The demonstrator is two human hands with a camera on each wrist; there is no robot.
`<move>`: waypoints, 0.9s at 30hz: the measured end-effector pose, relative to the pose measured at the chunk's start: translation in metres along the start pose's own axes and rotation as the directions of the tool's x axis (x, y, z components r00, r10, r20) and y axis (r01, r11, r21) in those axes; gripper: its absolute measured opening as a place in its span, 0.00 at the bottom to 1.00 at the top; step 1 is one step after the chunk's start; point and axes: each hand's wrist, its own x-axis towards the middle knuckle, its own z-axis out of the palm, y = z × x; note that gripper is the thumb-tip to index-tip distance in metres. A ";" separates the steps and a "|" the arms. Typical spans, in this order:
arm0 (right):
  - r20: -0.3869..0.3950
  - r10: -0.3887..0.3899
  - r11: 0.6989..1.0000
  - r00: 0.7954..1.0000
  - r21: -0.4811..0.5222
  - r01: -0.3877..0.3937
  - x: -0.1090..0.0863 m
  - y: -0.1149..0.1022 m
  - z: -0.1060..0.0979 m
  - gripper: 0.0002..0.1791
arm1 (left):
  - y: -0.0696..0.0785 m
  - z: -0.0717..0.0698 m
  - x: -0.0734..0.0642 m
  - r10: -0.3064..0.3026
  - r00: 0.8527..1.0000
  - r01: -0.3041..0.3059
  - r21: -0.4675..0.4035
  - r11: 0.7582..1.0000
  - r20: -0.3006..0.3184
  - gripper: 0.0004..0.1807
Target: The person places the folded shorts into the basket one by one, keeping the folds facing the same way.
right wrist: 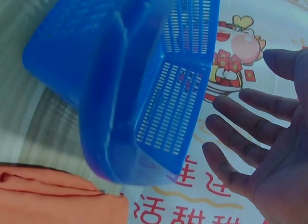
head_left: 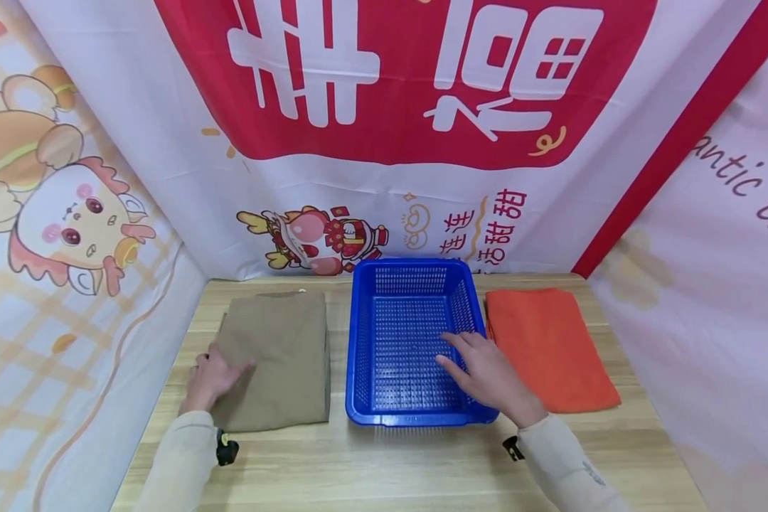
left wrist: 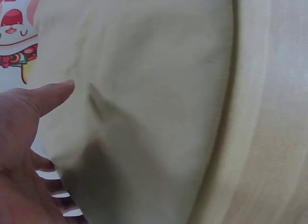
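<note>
- One container: a blue basket [head_left: 361, 355], upright on the tabletop [head_left: 358, 469] between two cloths, its far side near the printed backdrop [head_left: 397, 153]. Its slotted walls and perforated floor show through the open top.
- Two folded cloths, both outside the basket. The brown cloth [head_left: 278, 363] lies flat to the left, with a strip of tabletop between it and the basket.
- The orange cloth [head_left: 553, 348] lies flat just beside the basket's right side; whether they touch I cannot tell.
- Two hands. The left hand [head_left: 212, 375] is at the brown cloth's left edge, thumb stretched out over the cloth and apart from the other fingers, which are at the edge; how firmly they touch it I cannot tell.
- The right hand [head_left: 489, 370] is over the basket's right side, fingers spread apart and clear of the rim in the right wrist view.
- Two dark straps, one at each wrist.
</note>
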 end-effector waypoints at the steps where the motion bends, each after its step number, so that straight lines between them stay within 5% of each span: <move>1: 0.003 -0.004 1.000 1.000 0.001 0.004 0.000 -0.001 0.001 0.29 | -0.001 0.001 -0.001 -0.012 1.000 0.012 -0.008 1.000 0.010 0.62; 15: 0.017 -0.045 0.998 0.999 0.047 0.044 0.006 -0.016 0.009 0.28 | -0.009 0.012 -0.004 -0.039 0.999 0.039 -0.001 0.999 -0.030 0.62; 27: 0.057 -0.107 0.993 0.993 0.050 0.104 0.025 -0.051 0.018 0.28 | -0.010 0.014 -0.004 -0.059 0.998 0.059 -0.021 0.998 -0.031 0.63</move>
